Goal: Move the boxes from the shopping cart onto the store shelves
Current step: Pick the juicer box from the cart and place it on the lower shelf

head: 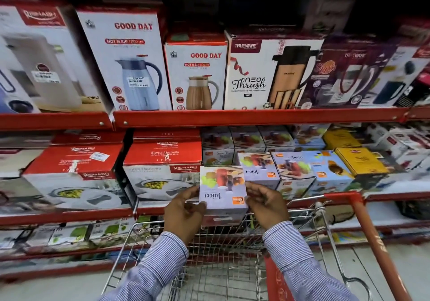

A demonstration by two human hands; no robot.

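I hold a small lilac juicer box (222, 190) between both hands, above the far end of the wire shopping cart (223, 249). Its "Juicer" print reads upside down. My left hand (183, 212) grips its left side and my right hand (267, 204) grips its right side. The box sits level with the front edge of the middle shelf (69, 217), just in front of a row of matching juicer boxes (259, 169). The cart basket below looks bare of boxes where I can see it.
Red-and-white casserole boxes (162, 172) stand left of the juicer row, yellow boxes (360, 161) to its right. The upper shelf (256, 115) carries tall flask boxes. The cart's red handle (372, 235) runs down the right side. A lower shelf holds more boxes.
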